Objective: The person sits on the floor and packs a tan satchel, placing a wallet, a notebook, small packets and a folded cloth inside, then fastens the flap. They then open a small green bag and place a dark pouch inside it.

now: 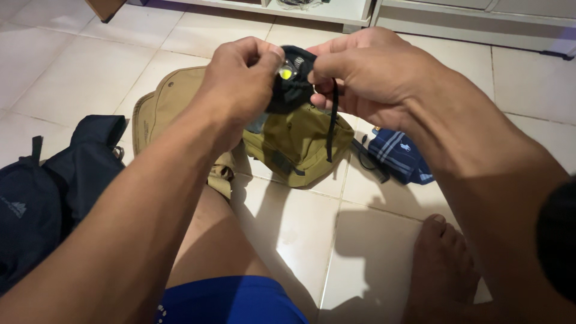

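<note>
- The person sits on the pale tiled floor (72, 72), both arms stretched forward, hands raised together above the bags.
- The left hand (240, 78) is closed, its fingertips pinching the left edge of a small black pouch (294, 90).
- The right hand (366, 72) is curled shut too, gripping the right side of the same pouch near its top.
- The pouch sits between the two hands, held up in the air just above the olive bag; a small shiny piece with a yellow spot (287, 72) shows at its upper left, right beside the left thumb.
- A black cord (332, 126) hangs down from the right hand, dangling in front of the olive bag.
- The olive-tan canvas bag (294, 144) lies on the floor directly under the hands, its flap spread out to the left, a dark strap patch on its front.
- A dark navy backpack (54, 186) rests at the left, with a small pale emblem on its side, too small to make out.
- To the right lies a folded blue cloth (399, 153) with pale stripes and a tiny white mark.
- White furniture (468, 18) runs along the far edge.
- A bare foot (441, 264) rests at lower right.
</note>
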